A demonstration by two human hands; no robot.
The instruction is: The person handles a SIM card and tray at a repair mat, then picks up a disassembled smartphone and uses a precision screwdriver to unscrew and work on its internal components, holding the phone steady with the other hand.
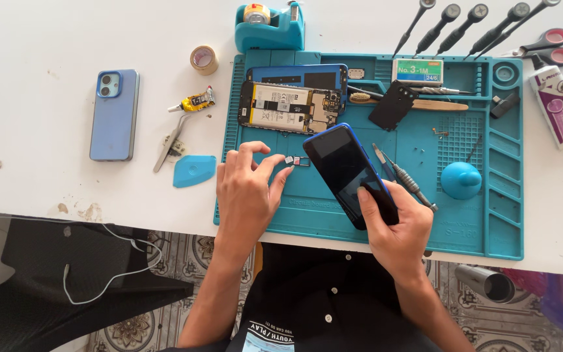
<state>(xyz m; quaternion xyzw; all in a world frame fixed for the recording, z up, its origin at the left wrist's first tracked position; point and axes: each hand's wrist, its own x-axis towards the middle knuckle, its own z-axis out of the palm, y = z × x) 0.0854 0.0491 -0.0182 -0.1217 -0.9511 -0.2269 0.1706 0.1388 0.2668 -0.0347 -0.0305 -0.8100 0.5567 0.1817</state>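
Table (47, 189): one, white, carrying everything below.
Mat (490, 195): one teal work mat with side compartments, at the near table edge.
Phones: four — a light blue one (114, 114) lying alone well left of the mat; an opened one (289, 107) with its battery bared at the mat's top; a blue back shell (298, 73) just behind it; a dark-screened phone (346, 171) tilted up over the mat's middle.
Right hand (395, 225): fingers closed around the dark-screened phone's lower end, thumb pressed on the glass.
Left hand (247, 189): fingers curled, fingertips pinched together at a tiny tray (298, 160) lying on the mat just left of the held phone — whether they grip it I cannot tell.
Screwdrivers: five (464, 23) in a row at the mat's far edge, two more (402, 175) beside the held phone.
Tape: one dispenser (270, 26), one loose roll (204, 59).
Scissors (545, 45): one pair, red handles.
Blower (461, 179): one, teal, on the mat.
Pick (194, 171): one, blue, left of the mat.
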